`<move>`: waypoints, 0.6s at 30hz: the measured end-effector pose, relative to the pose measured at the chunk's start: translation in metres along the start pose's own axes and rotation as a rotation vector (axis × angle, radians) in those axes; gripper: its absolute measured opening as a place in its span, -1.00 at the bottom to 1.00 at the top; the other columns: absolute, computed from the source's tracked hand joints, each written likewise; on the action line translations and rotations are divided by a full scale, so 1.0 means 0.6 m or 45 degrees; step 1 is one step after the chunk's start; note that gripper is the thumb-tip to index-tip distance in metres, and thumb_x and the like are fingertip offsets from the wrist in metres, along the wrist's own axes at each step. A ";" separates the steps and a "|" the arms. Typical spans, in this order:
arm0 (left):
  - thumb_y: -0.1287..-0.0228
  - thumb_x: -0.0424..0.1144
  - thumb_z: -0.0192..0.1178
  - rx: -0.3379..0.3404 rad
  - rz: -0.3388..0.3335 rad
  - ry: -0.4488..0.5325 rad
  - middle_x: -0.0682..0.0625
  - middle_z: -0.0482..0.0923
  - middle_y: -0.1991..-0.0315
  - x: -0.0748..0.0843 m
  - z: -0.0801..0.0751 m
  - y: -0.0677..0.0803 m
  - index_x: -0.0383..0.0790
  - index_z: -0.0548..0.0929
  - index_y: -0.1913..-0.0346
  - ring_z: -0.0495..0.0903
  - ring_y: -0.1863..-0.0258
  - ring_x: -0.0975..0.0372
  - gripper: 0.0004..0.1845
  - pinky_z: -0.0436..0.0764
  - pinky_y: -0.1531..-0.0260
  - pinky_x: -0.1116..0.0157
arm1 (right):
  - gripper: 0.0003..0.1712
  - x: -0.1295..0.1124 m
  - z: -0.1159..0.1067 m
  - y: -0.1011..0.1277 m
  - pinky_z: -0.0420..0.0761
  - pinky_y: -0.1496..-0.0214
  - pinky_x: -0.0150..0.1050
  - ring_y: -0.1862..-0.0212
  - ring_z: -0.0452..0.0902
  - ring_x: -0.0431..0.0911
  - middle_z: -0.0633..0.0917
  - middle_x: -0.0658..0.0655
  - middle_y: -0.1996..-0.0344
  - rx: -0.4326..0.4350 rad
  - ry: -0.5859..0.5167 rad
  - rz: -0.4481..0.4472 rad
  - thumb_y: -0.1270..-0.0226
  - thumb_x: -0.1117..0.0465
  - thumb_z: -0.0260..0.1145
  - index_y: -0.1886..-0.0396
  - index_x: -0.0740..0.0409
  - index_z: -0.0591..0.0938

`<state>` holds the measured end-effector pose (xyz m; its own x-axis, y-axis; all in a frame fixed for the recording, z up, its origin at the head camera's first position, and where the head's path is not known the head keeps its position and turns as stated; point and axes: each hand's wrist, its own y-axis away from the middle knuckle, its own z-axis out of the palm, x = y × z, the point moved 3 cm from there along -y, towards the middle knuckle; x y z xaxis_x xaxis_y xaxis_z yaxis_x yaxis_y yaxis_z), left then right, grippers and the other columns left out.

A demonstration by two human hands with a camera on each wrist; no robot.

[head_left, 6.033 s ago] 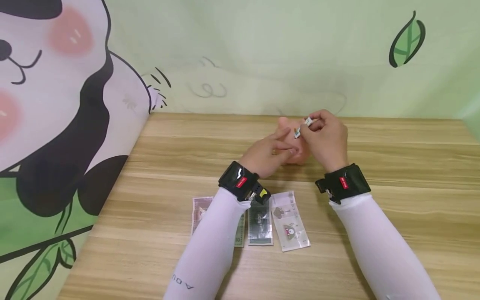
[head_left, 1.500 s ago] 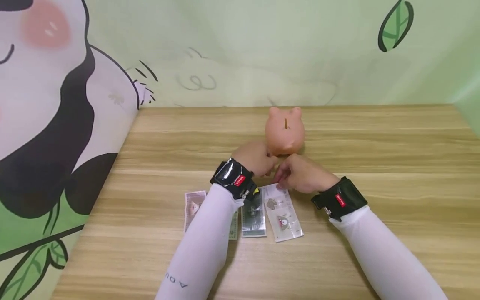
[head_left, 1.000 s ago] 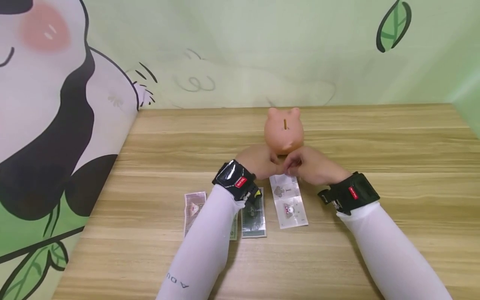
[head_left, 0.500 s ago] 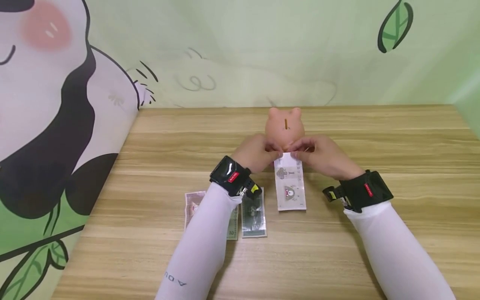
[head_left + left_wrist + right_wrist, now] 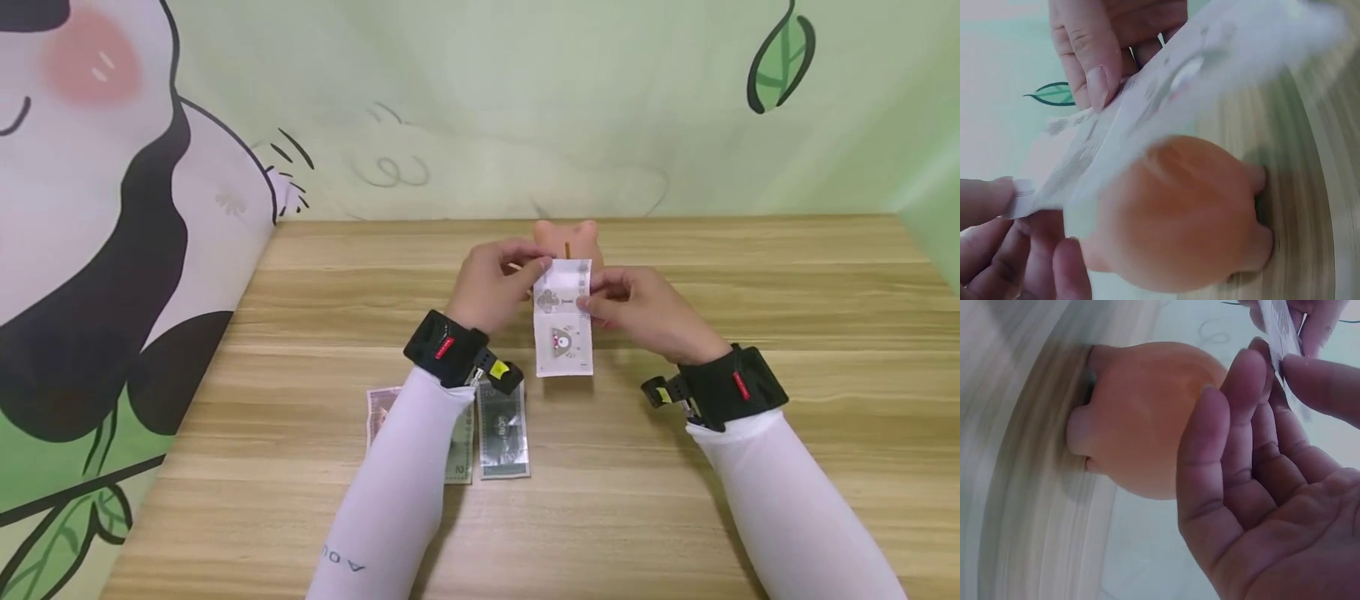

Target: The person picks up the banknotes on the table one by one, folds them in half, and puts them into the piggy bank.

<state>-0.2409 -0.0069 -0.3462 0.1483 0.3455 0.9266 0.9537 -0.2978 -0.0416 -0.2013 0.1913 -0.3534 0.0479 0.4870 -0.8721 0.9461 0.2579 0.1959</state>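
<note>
A pale banknote (image 5: 564, 333) with a cartoon animal printed on it hangs off the table between my hands. My left hand (image 5: 495, 279) pinches its top left corner between thumb and fingers. On its right edge, about a third of the way down, my right hand (image 5: 648, 312) pinches it too. Just behind stands an orange-pink piggy bank (image 5: 585, 237) with a narrow slot on top; the note hides much of its body in the head view. In the left wrist view the piggy bank (image 5: 1179, 219) sits below the tilted, blurred note (image 5: 1104, 131).
A dark green banknote (image 5: 504, 437) lies flat on the wooden table (image 5: 637, 500). Beside it, a green note (image 5: 461, 454) and a pinkish note (image 5: 381, 408) are partly covered by my left sleeve. A printed panda cloth backdrop (image 5: 450, 100) rises at the table's back edge.
My hands finished at the piggy bank's slot, came down to the table, took the pale note by its top edge and lifted it toward the bank. My right hand slid down its right edge.
</note>
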 end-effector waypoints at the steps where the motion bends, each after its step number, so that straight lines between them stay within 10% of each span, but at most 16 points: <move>1: -0.51 -0.23 0.25 0.014 0.002 0.041 -0.09 0.74 0.11 0.000 -0.001 -0.001 -0.23 0.75 -0.09 0.68 0.30 0.16 -0.76 0.79 0.21 0.19 | -0.68 -0.001 0.000 0.001 0.78 0.00 -0.17 0.06 0.68 0.02 0.70 0.32 0.01 0.007 0.001 -0.010 -0.56 0.26 0.23 -0.16 0.35 0.61; 6: -0.51 -0.23 0.24 0.013 -0.028 0.201 -0.15 0.71 0.06 -0.005 0.000 -0.005 -0.27 0.67 -0.21 0.73 0.24 0.13 -0.67 0.81 0.16 0.15 | -0.71 -0.006 -0.009 0.004 0.72 0.13 -0.29 0.15 0.66 -0.01 0.70 0.28 0.08 0.112 -0.018 -0.067 -0.58 0.25 0.20 -0.12 0.35 0.62; 14: -0.55 -0.18 0.20 -0.225 -0.142 0.146 -0.17 0.72 -0.01 -0.015 0.022 -0.013 -0.28 0.61 -0.31 0.72 0.18 0.13 -0.60 0.80 0.09 0.13 | -0.67 0.000 -0.023 -0.004 0.71 0.15 -0.31 0.19 0.62 -0.10 0.67 0.12 0.15 0.202 -0.128 -0.066 -0.62 0.22 0.15 -0.17 0.38 0.58; 18: -0.53 -0.30 0.19 -0.173 -0.122 0.113 -0.19 0.70 -0.03 -0.019 0.016 -0.012 -0.31 0.54 -0.38 0.71 0.11 0.12 -0.56 0.80 0.13 0.23 | -0.66 0.002 -0.016 -0.027 0.72 0.19 -0.34 0.26 0.64 -0.18 0.69 0.01 0.23 0.223 -0.233 -0.043 -0.61 0.24 0.17 -0.17 0.40 0.57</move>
<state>-0.2473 -0.0002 -0.3599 0.0293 0.2995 0.9536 0.9173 -0.3870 0.0934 -0.2196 0.1954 -0.3532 0.0570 0.3173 -0.9466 0.9885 0.1151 0.0981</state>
